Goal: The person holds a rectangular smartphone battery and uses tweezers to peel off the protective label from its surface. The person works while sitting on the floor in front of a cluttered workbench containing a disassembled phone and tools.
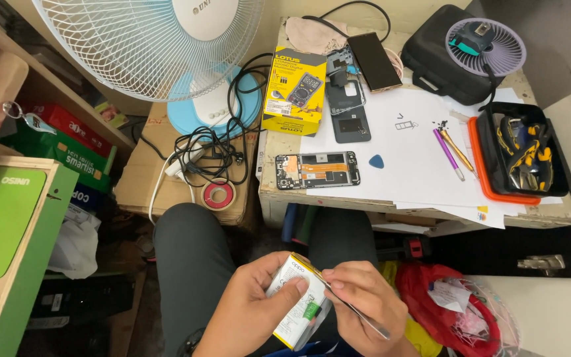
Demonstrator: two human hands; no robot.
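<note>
- The left hand (249, 311) is curled around a flat white phone battery (293, 301), thumb across its face and fingers beneath — it holds the battery low in the near part of the scene, above the person's lap.
- The right hand (365, 301) is closed in a pinch on thin metal tweezers (351, 309); the tool lies slanted along the battery's right edge, its far tip touching the top corner.
- The battery has a yellow strip along its far edge and a small green mark near the middle; it is tilted, the top leaning to the right.
- Beyond the hands stands a worn table (269, 192) covered with white paper sheets (418, 152).
- On the near left of the paper lies an opened phone (317, 170), its insides showing, with a blue pick (377, 161) just to its right.
- Farther back rest a dark phone back cover (350, 109), a yellow box (293, 91) picturing a meter, and a second phone (374, 61) with a dark screen.
- To the right, a purple tool and a gold one (453, 151) lie side by side, near an orange-rimmed black tray (490, 172) of yellow-handled tools.
- At the far right corner a small round fan (486, 45) sits on a black case (431, 49).
- Left of the table a big white fan (160, 46) stands on a blue base, with tangled black cables (209, 149) and a roll of red tape (219, 194) on a cardboard box — green and red boxes fill the shelves at the far left.
- A red plastic bag (444, 304) lies near the right hand, low on the right.
</note>
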